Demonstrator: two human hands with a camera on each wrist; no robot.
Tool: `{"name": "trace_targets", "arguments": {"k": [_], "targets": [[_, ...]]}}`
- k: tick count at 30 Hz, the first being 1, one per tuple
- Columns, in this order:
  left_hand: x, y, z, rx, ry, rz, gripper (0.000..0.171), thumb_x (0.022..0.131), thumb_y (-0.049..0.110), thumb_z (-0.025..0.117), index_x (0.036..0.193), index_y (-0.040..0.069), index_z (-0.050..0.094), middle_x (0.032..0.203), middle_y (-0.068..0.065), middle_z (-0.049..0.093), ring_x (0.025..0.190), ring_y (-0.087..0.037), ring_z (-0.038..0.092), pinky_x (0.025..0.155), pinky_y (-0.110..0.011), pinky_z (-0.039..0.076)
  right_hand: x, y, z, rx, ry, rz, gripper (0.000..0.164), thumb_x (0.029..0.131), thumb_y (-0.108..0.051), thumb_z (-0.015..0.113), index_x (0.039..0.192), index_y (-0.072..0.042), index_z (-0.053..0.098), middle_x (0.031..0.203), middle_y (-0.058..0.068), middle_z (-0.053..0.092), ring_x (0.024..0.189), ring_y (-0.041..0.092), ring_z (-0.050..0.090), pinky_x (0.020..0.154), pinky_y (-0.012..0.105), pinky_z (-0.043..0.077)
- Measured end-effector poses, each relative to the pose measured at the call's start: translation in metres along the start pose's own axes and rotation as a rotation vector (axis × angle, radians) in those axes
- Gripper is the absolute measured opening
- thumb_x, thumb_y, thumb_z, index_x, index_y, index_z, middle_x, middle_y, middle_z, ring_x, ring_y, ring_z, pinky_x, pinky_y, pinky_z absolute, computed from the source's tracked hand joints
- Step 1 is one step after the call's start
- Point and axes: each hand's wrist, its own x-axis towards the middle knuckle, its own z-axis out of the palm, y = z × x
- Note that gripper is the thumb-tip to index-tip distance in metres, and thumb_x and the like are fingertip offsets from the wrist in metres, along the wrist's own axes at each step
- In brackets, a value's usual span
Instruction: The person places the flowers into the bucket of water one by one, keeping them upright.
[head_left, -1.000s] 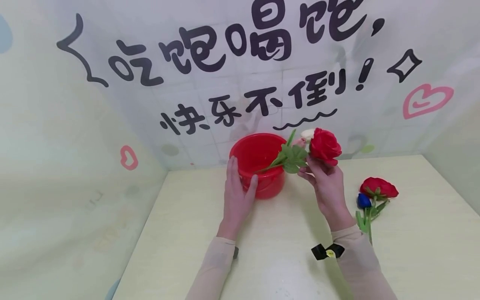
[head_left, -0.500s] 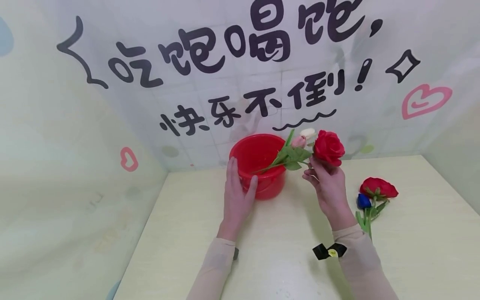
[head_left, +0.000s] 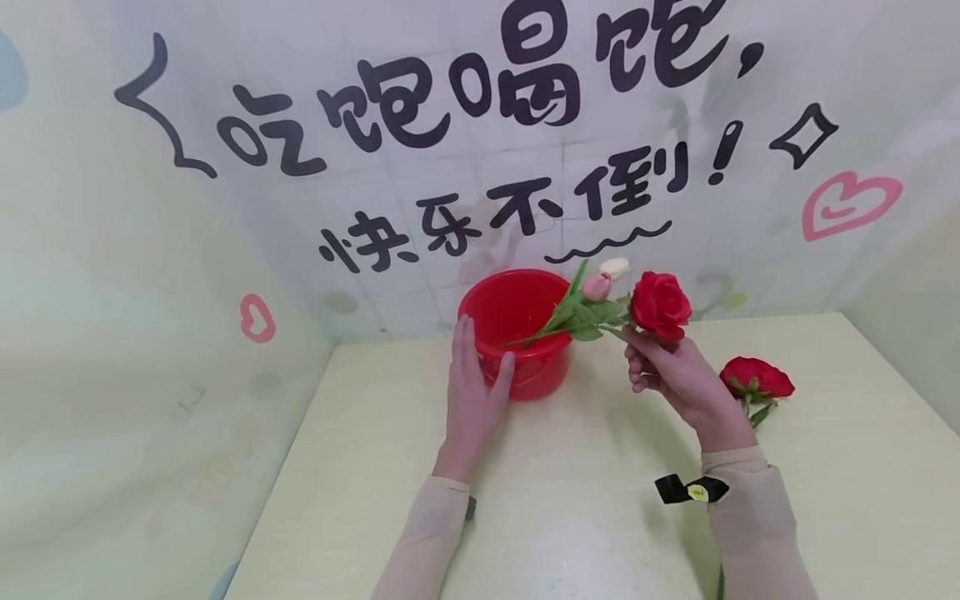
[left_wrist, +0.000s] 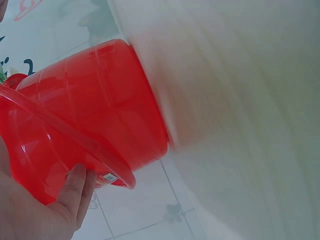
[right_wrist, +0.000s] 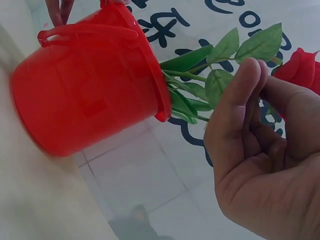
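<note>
A red plastic bucket stands upright at the back of the table. My left hand rests on its left side, fingers straight along the wall and thumb at the front rim; two fingers touch the wall near the handle in the left wrist view. Right of the bucket, my right hand pinches a red rose just below its bloom, between thumb and index finger. Its leafy stem slants left over the rim into the bucket. A pink tulip and a white tulip lean out over the right rim.
Another red rose lies on the table to the right, its stem partly behind my right forearm. A wall with black lettering rises right behind the bucket. The bucket's handle hangs down its side.
My right hand has shifted right and turned at the wrist, and the rose's bloom has moved slightly right and down. A blue bud is now hidden behind that arm. The left hand stays put.
</note>
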Motion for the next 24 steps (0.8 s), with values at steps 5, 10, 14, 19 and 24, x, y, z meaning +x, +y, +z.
{"name": "trace_targets", "arguments": {"k": [5, 10, 14, 19, 24], "targets": [[0.000, 0.000, 0.000, -0.004, -0.002, -0.013, 0.096, 0.086, 0.048, 0.072, 0.159, 0.024, 0.014, 0.161, 0.014, 0.016, 0.140, -0.012, 0.028, 0.090, -0.040, 0.054, -0.001, 0.000, -0.006, -0.060, -0.062, 0.013, 0.024, 0.099, -0.030, 0.059, 0.085, -0.010, 0.061, 0.071, 0.000, 0.059, 0.061, 0.011, 0.059, 0.062, 0.025, 0.056], [0.000, 0.001, -0.001, -0.004, 0.000, -0.014, 0.097, 0.085, 0.049, 0.071, 0.159, 0.025, 0.013, 0.161, 0.013, 0.017, 0.140, -0.012, 0.029, 0.090, -0.039, 0.054, -0.003, 0.000, -0.012, -0.140, -0.082, 0.023, 0.024, 0.100, -0.030, 0.058, 0.090, -0.008, 0.059, 0.075, 0.001, 0.060, 0.065, 0.012, 0.059, 0.065, 0.027, 0.058], [-0.001, 0.001, -0.001, -0.006, 0.001, -0.008, 0.097, 0.086, 0.049, 0.071, 0.159, 0.026, 0.012, 0.161, 0.010, 0.018, 0.140, -0.012, 0.028, 0.091, -0.039, 0.054, -0.006, -0.002, -0.019, -0.214, -0.066, 0.039, 0.028, 0.100, -0.031, 0.059, 0.096, -0.003, 0.058, 0.078, 0.003, 0.061, 0.067, 0.013, 0.060, 0.068, 0.029, 0.058], [-0.001, 0.001, -0.002, -0.010, -0.001, 0.001, 0.097, 0.087, 0.047, 0.071, 0.159, 0.031, 0.009, 0.161, 0.008, 0.019, 0.141, -0.011, 0.028, 0.091, -0.039, 0.053, -0.014, -0.007, -0.032, -0.323, -0.037, 0.042, 0.040, 0.097, -0.037, 0.062, 0.103, 0.002, 0.058, 0.080, 0.007, 0.063, 0.068, 0.020, 0.064, 0.071, 0.034, 0.059], [-0.001, 0.000, -0.001, -0.011, 0.000, 0.003, 0.097, 0.086, 0.046, 0.072, 0.159, 0.027, 0.011, 0.161, 0.010, 0.018, 0.141, -0.012, 0.028, 0.091, -0.040, 0.054, -0.019, -0.009, -0.045, -0.390, -0.026, 0.039, 0.043, 0.098, -0.038, 0.060, 0.106, 0.005, 0.058, 0.084, 0.009, 0.065, 0.072, 0.024, 0.066, 0.072, 0.035, 0.059]]}}
